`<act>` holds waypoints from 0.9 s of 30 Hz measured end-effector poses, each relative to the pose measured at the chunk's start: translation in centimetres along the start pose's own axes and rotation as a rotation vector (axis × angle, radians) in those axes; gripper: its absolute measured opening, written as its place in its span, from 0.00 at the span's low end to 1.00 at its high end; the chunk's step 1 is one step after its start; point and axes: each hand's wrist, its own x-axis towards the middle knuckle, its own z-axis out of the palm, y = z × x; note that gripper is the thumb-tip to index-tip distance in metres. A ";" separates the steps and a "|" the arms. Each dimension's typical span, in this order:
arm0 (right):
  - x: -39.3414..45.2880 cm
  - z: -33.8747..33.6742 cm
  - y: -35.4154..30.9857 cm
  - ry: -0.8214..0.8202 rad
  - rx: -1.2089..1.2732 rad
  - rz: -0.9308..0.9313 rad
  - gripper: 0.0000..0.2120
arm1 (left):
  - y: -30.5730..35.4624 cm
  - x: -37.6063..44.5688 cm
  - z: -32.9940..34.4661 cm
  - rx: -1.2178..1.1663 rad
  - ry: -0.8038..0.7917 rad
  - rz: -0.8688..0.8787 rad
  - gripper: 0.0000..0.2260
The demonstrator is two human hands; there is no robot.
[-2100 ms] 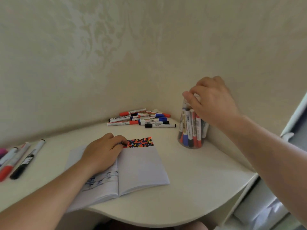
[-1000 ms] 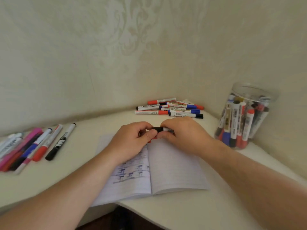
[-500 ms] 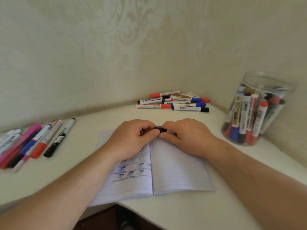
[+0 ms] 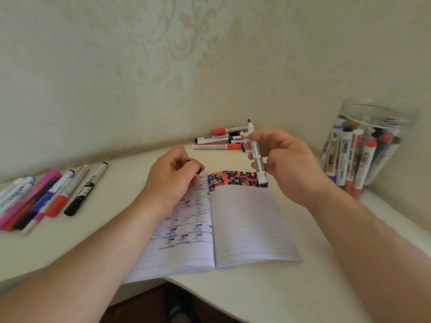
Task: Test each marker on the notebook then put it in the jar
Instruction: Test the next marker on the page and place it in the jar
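A black whiteboard marker (image 4: 256, 155), uncapped with its tip pointing up, is pinched between the thumb and fingers of the right hand (image 4: 286, 164) and held nearly upright above the top edge of the open notebook (image 4: 245, 220). Its black cap (image 4: 199, 170) is gripped in the curled fingers of the left hand (image 4: 172, 178), which rests on the notebook's left page. A band of black, red and blue test dots (image 4: 233, 179) is seen along the top of the right page, just beside the marker's lower end. The notebook lies on a pale corner desk (image 4: 256, 294). A clear plastic jar (image 4: 363, 148) filled with markers is placed to the right against the wall. A pile of markers (image 4: 219, 141) lies in the far corner, and a row of markers (image 4: 46, 197) is laid out at the left.
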 end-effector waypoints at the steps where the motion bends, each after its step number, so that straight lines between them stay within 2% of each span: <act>1: 0.0 -0.1 -0.1 -0.015 0.138 0.011 0.32 | -0.2 0.0 0.0 0.049 -0.003 0.018 0.08; 4: -0.2 0.3 0.3 -0.051 0.188 0.022 0.18 | -0.7 0.0 0.0 0.225 -0.040 0.051 0.09; 6: -0.4 0.9 0.7 -0.087 0.141 0.029 0.05 | -0.7 0.1 0.3 0.361 -0.149 0.069 0.09; 7: -0.4 1.3 0.7 -0.111 0.142 0.037 0.04 | -0.5 0.2 0.4 0.457 -0.206 0.082 0.07; 8: -0.4 1.6 0.8 -0.122 0.141 0.055 0.08 | -0.1 0.3 0.4 0.556 -0.261 0.088 0.04; 9: -0.3 2.0 0.8 -0.122 0.136 0.077 0.09 | 0.3 0.3 0.4 0.651 -0.320 0.087 0.06; 12: -0.2 2.4 1.2 -0.136 0.043 0.125 0.09 | 1.3 0.5 -0.1 0.913 -0.458 0.074 0.19; 14: -0.3 2.5 1.5 -0.135 -0.088 0.133 0.10 | 1.3 0.3 -0.4 1.021 -0.447 0.071 0.26; 18: -0.2 3.2 2.1 -0.022 -0.349 0.150 0.10 | 0.8 -0.2 -0.4 1.023 -0.390 0.088 0.29; 22: 0.0 3.5 2.3 0.044 -0.351 0.175 0.10 | 0.9 -0.5 -0.4 1.024 -0.364 0.093 0.28; 27: 0.2 3.9 2.3 0.031 -0.400 0.184 0.11 | 0.7 -0.4 -0.4 1.029 -0.345 0.103 0.28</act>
